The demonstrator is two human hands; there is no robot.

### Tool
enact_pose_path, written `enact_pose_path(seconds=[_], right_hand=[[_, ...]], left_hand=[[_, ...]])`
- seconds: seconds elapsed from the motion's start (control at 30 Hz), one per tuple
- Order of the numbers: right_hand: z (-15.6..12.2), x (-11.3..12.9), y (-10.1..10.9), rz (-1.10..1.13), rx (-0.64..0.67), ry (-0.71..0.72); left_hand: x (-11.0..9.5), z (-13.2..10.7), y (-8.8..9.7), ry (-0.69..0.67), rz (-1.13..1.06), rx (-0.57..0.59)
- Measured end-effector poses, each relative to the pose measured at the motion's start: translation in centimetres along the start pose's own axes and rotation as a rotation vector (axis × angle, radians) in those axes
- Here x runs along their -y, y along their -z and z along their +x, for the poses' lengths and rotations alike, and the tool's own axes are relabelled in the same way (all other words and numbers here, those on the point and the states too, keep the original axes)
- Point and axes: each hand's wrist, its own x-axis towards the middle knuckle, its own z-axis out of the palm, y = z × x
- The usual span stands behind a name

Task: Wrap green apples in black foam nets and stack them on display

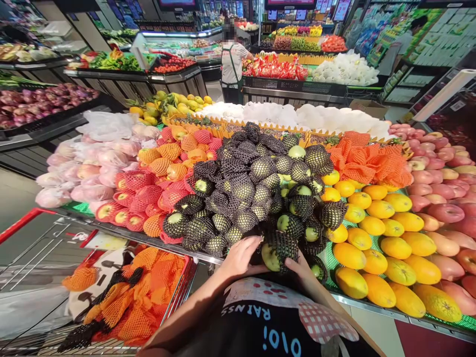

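At the front edge of the display, my right hand (297,267) grips a round green fruit in a black foam net (279,252), thumb on its near side. Part of the fruit's pale green skin shows at the left. Just left of it is my left hand (241,255), fingers stretched and thumb apart; what lies in the dark gap beneath its fingers is hidden. Beyond both hands rises a heap of similar green fruits in black nets (241,191). Some of these show bare green tops.
Yellow oval fruits (383,248) and reddish apples (446,213) lie to the right, with orange foam nets (368,158) behind. Left are fruits in red nets (141,191) and bagged fruits (100,158). A cart (178,292) holds loose nets. A person (232,64) stands beyond.
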Motion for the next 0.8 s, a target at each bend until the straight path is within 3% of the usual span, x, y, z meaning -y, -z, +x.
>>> enact_pose_path(seconds=[0.07,0.13,0.17,0.3,0.37,0.47,0.57,0.67,0.73,0.8], right_hand=[[0.2,-1.2,0.6,0.084,-0.074,-0.04],[0.1,-1.8,0.8,0.107,-0.075,-0.045],[0.1,-2.0,0.9,0.097,-0.054,-0.048],[-0.2,-1.9,0.8,0.049,0.021,-0.118],[-0.2,-1.6,0.7,0.023,0.057,-0.13],[0.1,-0.3,0.4,-0.049,0.134,-0.043],[0.5,2.0,0.1,-0.086,0.152,0.143],[0.8,4.5,0.7,-0.104,-0.093,0.351],[1.0,5.8,1.6,-0.108,-0.307,0.436],[1.1,6.5,2.8,-0.116,-0.458,0.472]], left_hand=[[0.1,0.4,0.7,0.044,-0.058,-0.135],[0.0,1.5,1.6,0.119,-0.14,-0.135],[-0.2,2.2,1.9,0.15,-0.179,-0.056],[-1.5,4.9,2.4,0.185,-0.292,0.459],[-1.9,5.3,1.9,0.258,-0.321,0.557],[-1.4,4.7,1.0,0.341,-0.357,0.424],[0.4,4.1,0.8,0.414,-0.298,0.082],[2.5,4.5,1.4,0.531,-0.13,-0.198],[3.5,5.1,1.8,0.556,-0.067,-0.245],[3.9,5.7,1.8,0.539,-0.049,-0.185]])
